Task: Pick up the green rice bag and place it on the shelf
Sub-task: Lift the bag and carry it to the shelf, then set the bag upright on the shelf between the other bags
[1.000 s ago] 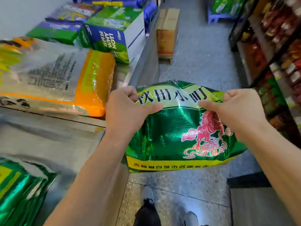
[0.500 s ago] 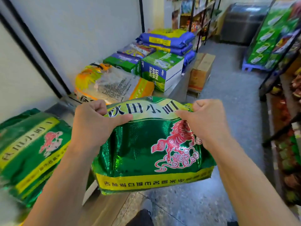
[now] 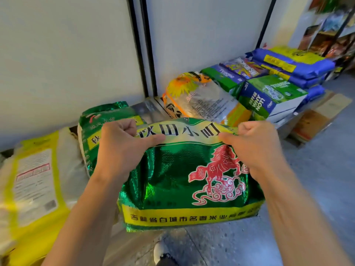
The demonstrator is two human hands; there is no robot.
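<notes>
A shiny green rice bag (image 3: 172,181) with a red horse print and yellow bands hangs in front of me, held up by its top edge. My left hand (image 3: 123,148) grips the top left corner, and my right hand (image 3: 253,150) grips the top right corner. The bag hangs over the front edge of a low metal shelf (image 3: 142,108) that runs along the white wall. On the shelf, just behind my left hand, lies a second green rice bag (image 3: 103,120) of the same kind.
A white and yellow sack (image 3: 34,181) lies on the shelf at left. An orange and clear rice bag (image 3: 205,100), green and blue boxes (image 3: 269,95) and stacked blue bags (image 3: 295,64) fill the shelf to the right. A cardboard box (image 3: 318,116) sits on the grey floor. My shoe (image 3: 163,252) shows below.
My view has swung left along the shelf, and the bag in both hands has come with it. The second green bag now lies directly behind my left hand, and the white-yellow sack has come into view.
</notes>
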